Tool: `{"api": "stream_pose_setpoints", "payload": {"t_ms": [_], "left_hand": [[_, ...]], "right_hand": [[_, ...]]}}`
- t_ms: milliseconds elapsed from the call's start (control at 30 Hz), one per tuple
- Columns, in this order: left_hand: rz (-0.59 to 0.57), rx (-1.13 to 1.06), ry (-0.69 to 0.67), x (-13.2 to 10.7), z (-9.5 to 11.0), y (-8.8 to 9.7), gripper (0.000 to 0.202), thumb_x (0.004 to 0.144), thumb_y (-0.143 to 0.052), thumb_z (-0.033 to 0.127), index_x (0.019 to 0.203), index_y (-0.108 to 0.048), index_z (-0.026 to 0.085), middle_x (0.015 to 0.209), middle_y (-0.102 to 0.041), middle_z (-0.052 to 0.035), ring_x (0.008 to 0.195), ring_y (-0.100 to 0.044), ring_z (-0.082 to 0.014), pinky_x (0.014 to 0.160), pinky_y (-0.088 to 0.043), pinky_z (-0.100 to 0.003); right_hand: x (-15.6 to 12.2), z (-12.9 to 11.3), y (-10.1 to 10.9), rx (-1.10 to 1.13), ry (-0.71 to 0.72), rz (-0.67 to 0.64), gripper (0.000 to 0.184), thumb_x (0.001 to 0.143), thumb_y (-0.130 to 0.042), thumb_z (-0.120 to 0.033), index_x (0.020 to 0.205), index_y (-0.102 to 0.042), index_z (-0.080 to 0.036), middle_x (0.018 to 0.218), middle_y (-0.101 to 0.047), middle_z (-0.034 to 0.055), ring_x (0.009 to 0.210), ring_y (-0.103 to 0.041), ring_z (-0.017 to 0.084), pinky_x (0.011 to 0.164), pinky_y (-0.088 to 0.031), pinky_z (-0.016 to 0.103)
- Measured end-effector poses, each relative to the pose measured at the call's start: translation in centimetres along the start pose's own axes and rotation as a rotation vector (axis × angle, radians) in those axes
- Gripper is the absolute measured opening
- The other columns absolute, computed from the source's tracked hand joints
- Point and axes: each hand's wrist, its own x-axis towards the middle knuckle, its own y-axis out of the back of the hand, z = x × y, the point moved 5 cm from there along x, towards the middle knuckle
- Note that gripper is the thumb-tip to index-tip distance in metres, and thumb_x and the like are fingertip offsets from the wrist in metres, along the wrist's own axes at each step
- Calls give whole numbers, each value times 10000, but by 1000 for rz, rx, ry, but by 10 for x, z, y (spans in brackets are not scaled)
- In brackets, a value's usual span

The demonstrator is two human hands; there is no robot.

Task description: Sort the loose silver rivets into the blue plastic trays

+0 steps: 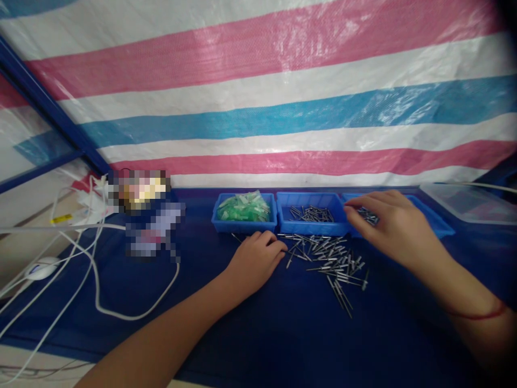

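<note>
A loose pile of silvery blind rivets (337,258) lies on the dark blue tabletop. At the pile's left edge rests my left hand (258,256), fingers curled together; anything in them is hidden. My right hand (390,226) is over the right blue bin (434,221), thumb and forefinger pinched together at its left side. I cannot make out anything in that pinch. More rivets (367,216) show in this bin through the gap of the hand. The middle blue bin (285,216) holds several rivets (313,214).
To the left, a blue bin (215,222) holds green plastic packets (244,209). White cables (97,291) and a white mouse-like device (42,268) lie at far left, near a blurred-out patch. A clear plastic lid (468,205) sits at right. Striped sheeting (283,124) hangs behind.
</note>
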Motion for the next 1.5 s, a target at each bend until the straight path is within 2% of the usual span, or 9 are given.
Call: {"api": "stream_pose_setpoints", "payload": {"t_ms": [167, 300, 433, 633, 1000, 1133, 1300, 1400, 1500], "left_hand": [[-20, 48, -7, 1, 1, -1, 225, 965, -400, 274, 965, -613, 199, 959, -579, -42, 851, -534, -177, 815, -442, -327], [-25, 96, -14, 2, 2, -3, 219, 966, -391, 256, 953, -596, 183, 939, -572, -45, 848, -529, -181, 814, -441, -333], [-31, 58, -35, 4, 2, -4, 218, 966, -376, 210, 977, -590, 172, 975, -575, -49, 880, -536, -175, 836, -441, -320], [-19, 19, -30, 6, 2, -1, 216, 933, -406, 141, 1047, -589, 164, 1012, -591, -60, 901, -548, -184, 858, -451, -327], [88, -46, 19, 4, -1, 0, 223, 895, -440, 110, 1041, -605, 143, 951, -600, -63, 894, -574, -193, 832, -470, -337], [160, -221, 30, 5, 0, 4, 193, 863, -493, 111, 996, -627, 150, 905, -602, -47, 844, -584, -168, 780, -474, -293], [291, -523, 46, 3, 9, 13, 131, 800, -594, 139, 919, -635, 170, 744, -565, 10, 686, -554, -111, 666, -460, -223], [313, -658, 72, 3, 10, 12, 105, 805, -600, 172, 903, -636, 174, 738, -567, 8, 690, -552, -110, 669, -460, -221], [340, -810, 147, 4, 4, 7, 132, 805, -600, 193, 934, -624, 174, 810, -587, -14, 739, -574, -121, 686, -473, -228]], "right_hand": [[-2, -44, -1, 199, 147, -49, 137, 896, -504, -247, 874, -630, -197, 897, -674, 69, 842, -592, 224, 793, -458, 386], [-9, -71, -17, 271, 242, -190, 155, 903, -501, -240, 879, -643, -181, 874, -657, 66, 825, -585, 204, 782, -466, 375], [-18, -85, -36, 252, 269, -319, 195, 884, -541, -269, 1021, -641, -173, 920, -644, 79, 874, -581, 221, 795, -480, 387], [-23, -86, -53, 219, 250, -357, 192, 898, -508, -237, 1016, -645, -172, 928, -626, 89, 893, -583, 223, 800, -492, 378], [-22, -86, -52, 267, 201, -399, 180, 895, -501, -221, 1003, -640, -182, 917, -615, 80, 891, -576, 221, 801, -489, 383], [-23, -87, -51, 330, 167, -372, 185, 889, -503, -237, 1013, -630, -184, 940, -627, 84, 906, -584, 227, 814, -493, 397], [-19, -87, -42, 558, 87, -262, 345, 868, -525, -203, 1212, -539, -194, 1147, -606, 96, 1031, -579, 214, 881, -485, 366], [-17, -90, -37, 678, 89, -258, 201, 909, -466, -191, 1025, -628, -208, 1006, -659, 66, 927, -612, 177, 809, -492, 314], [-16, -91, -35, 713, 48, -249, 188, 917, -467, -217, 879, -651, -202, 890, -678, 52, 845, -620, 173, 761, -480, 307]]}}
